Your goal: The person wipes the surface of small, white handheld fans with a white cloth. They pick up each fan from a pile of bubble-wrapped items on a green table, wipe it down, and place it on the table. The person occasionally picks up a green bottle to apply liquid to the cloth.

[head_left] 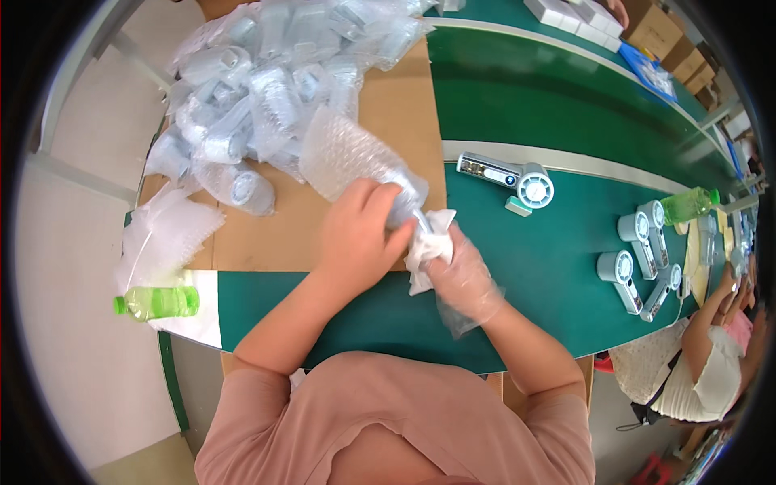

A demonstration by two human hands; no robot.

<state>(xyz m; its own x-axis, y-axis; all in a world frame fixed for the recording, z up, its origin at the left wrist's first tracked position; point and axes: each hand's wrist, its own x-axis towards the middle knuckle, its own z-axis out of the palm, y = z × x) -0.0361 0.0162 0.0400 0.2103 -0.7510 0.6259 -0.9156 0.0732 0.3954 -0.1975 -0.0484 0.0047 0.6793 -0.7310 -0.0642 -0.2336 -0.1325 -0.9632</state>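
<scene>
My bare left hand [356, 234] is closed around a clear bubble-wrap bag [343, 153] with a pale grey-blue object inside, its kind blurred by the plastic. A clear plastic glove covers my right hand [467, 279]. Its fingers are closed on a crumpled white cloth [427, 257], pressed against the bag's lower right end. Both hands are close together over the edge of a brown cardboard sheet [283, 246]. Beyond my left hand lies a large pile of bubble-wrapped items [275, 97].
Several handheld fans [622, 275] lie on the green table [525, 267] at right; another fan [533, 187] lies farther back beside a small green-and-white block [518, 206]. Green bottles stand out at left [162, 303] and right [687, 206]. A person [703, 364] sits at far right.
</scene>
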